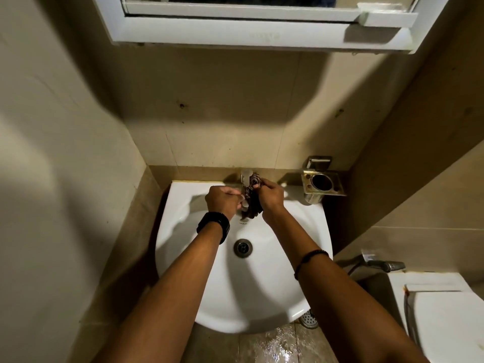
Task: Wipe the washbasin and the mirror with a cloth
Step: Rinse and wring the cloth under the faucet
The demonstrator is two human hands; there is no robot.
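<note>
Both hands work at the far rim of the washbasin (183, 247). Right hand (271, 199) is closed on the dark patterned cloth (253, 197), which covers most of the tap (246, 176). Left hand (222, 201) is curled; whether it holds anything cannot be determined. Mirror (262, 1) cut off at top.

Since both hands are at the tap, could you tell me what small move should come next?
Probably lower the cloth onto the washbasin and begin wiping: the left hand and right hand hold it bunched around the tap, above the bowl.
</note>
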